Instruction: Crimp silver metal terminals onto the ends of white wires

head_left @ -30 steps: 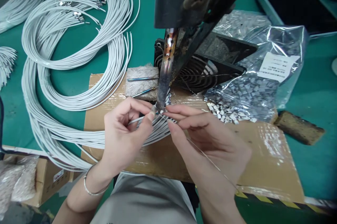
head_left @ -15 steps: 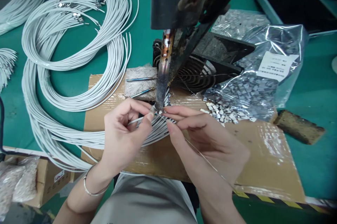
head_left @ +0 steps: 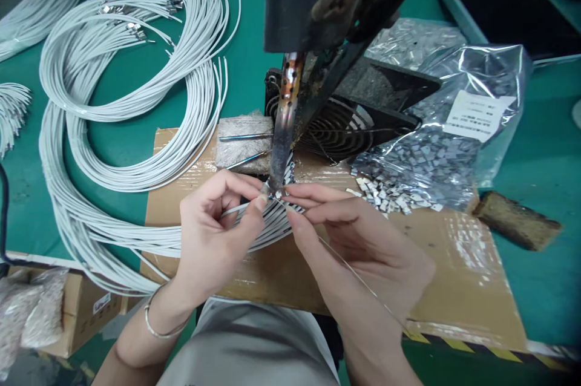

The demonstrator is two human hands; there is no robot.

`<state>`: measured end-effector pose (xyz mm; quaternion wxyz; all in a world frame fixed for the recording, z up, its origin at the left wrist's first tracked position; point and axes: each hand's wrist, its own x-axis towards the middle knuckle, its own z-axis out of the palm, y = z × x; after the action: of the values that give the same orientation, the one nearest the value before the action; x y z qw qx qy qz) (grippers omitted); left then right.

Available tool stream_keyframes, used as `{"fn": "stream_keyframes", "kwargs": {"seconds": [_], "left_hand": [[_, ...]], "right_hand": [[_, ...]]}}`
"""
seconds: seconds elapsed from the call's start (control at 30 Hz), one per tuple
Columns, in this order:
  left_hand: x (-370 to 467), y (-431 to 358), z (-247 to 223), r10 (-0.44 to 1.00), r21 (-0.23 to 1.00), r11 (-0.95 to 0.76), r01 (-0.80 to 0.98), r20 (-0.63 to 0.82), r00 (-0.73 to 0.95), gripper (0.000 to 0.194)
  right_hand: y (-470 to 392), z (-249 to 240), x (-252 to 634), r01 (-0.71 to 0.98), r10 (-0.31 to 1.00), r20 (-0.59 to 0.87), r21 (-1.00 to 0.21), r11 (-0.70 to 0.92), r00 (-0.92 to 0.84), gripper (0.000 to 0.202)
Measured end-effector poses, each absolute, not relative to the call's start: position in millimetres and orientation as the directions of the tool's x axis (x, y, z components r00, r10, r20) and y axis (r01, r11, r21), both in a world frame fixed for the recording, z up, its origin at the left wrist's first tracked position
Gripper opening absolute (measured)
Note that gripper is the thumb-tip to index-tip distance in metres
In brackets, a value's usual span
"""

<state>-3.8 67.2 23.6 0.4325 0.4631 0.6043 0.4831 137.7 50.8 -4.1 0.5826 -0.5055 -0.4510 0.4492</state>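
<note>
A mounted soldering iron (head_left: 287,111) points down between my hands, its tip right at my fingertips. My left hand (head_left: 213,241) is closed, thumb and forefinger pinching a white cable (head_left: 233,209) whose end lies at the tip. From the other side, my right hand (head_left: 363,247) pinches a thin solder wire (head_left: 351,271) that trails back over the palm. A tiny shiny metal piece (head_left: 278,194) shows at the tip, beside the right fingertips; whether fingers grip it I cannot tell. Beneath both hands runs a bundle of white cables (head_left: 158,238).
Coiled cables (head_left: 122,107) fill the left. Behind the iron stands a black fan (head_left: 340,126). Loose metal pieces (head_left: 390,195) lie right of it, by a clear bag (head_left: 481,77) and a brown sponge (head_left: 517,219). Cardboard (head_left: 454,277) covers the near bench.
The whole view has shifted very slightly. Both hands keep the same grip at the iron's tip, with the cable and the solder wire held as before.
</note>
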Motion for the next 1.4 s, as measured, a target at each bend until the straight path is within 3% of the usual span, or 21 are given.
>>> {"fn": "stream_keyframes", "kwargs": {"seconds": [0.67, 0.97, 1.4], "left_hand": [[-5.5, 65.8, 25.0, 0.980, 0.982, 0.093, 0.163, -0.062, -0.191, 0.016], [-5.2, 65.7, 21.8, 0.982, 0.982, 0.080, 0.171, -0.048, -0.184, 0.016], [-6.5, 65.7, 20.1, 0.983, 0.981, 0.053, 0.187, -0.019, -0.180, 0.015]], "right_hand": [[50.1, -6.7, 137.4, -0.069, 0.977, 0.079, -0.993, 0.094, 0.196, 0.020], [51.8, -12.0, 140.1, 0.000, 0.970, 0.175, -0.984, 0.178, 0.169, 0.020], [51.6, -13.9, 138.6, 0.006, 0.968, 0.185, -0.982, 0.186, 0.170, 0.021]]}}
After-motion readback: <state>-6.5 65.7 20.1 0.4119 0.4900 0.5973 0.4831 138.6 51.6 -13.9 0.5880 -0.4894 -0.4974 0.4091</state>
